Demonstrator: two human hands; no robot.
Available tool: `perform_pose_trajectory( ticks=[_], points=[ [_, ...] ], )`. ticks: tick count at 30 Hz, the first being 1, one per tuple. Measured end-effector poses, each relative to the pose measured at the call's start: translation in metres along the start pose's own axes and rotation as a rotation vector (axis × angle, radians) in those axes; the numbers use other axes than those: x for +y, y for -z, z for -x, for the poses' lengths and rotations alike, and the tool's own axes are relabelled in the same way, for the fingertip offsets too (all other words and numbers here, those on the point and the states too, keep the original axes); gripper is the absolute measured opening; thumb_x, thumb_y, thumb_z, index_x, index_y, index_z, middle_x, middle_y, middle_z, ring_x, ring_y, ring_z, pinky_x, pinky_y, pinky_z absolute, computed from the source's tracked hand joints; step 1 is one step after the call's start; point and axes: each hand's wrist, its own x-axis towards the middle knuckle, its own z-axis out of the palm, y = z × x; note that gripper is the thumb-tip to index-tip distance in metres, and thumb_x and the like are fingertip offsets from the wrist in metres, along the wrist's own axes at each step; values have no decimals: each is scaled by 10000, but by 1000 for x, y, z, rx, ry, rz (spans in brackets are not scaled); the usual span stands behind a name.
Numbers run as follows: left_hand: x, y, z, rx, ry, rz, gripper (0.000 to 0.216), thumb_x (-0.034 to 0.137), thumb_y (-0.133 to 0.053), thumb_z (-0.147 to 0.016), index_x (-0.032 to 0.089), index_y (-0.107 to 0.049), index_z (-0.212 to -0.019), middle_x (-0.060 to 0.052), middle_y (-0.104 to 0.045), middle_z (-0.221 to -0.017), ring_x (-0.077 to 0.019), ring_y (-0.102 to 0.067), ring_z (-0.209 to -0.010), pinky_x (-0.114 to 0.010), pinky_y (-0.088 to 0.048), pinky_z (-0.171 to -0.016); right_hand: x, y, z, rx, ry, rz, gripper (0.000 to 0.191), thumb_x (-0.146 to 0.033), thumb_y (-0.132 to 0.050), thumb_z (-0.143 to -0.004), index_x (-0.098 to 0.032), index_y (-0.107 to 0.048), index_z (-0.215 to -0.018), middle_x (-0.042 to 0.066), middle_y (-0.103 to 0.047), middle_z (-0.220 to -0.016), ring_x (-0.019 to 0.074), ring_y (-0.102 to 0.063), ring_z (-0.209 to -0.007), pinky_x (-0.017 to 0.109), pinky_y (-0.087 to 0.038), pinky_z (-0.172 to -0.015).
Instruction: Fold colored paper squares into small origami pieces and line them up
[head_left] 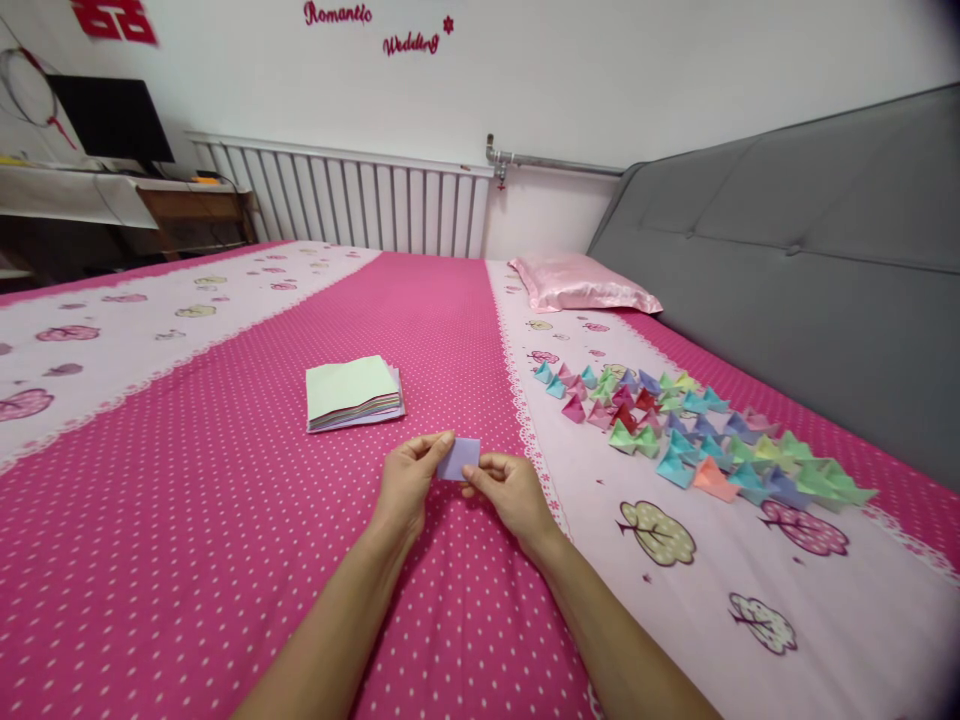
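Observation:
A small folded lilac paper (460,458) is pinched between both my hands just above the pink dotted bedspread (187,520). My left hand (409,478) grips its left edge with thumb and fingers closed. My right hand (510,487) holds its right edge, fingers curled. A stack of coloured square papers (352,392), pale green on top, lies a little beyond my left hand. To the right, several folded paper shapes (690,432) in many colours lie in rows on the pale strip of the spread.
A pink satin pillow (581,283) lies at the head of the bed beside the grey padded headboard (810,270). A white radiator (360,200) runs along the far wall. A desk with a dark monitor (112,118) stands at the far left.

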Motion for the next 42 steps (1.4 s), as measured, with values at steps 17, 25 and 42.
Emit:
perform_pose_trajectory(
  ticks=[17, 25, 42],
  points=[
    [2, -1, 3, -25, -17, -49, 244, 326, -719, -606, 99, -653, -664, -20, -600, -576, -83, -492, -504, -202, -377, -506, -9, -3, 2, -26, -141, -101, 354, -437, -691, -605, -152, -485, -564, 20, -633, -522, 108, -579, -444, 187, -386, -436],
    [-2, -3, 7, -268, 93, -65, 293, 410, -638, -684, 125, -610, -621, 0, -549, -523, -76, -459, -451, -199, -346, -469, -9, -3, 3, -3, -175, -175, 348, -441, -706, -596, -120, -575, -626, 35, -653, -563, 91, -581, -467, 174, -369, -457],
    [-4, -2, 5, -237, 85, -108, 316, 436, -625, -681, 124, -618, -634, -17, -564, -535, -93, -471, -451, -217, -353, -458, -8, -6, 5, -44, -173, -146, 350, -426, -697, -617, -101, -622, -726, 52, -669, -611, 104, -597, -488, 184, -380, -467]
  ],
)
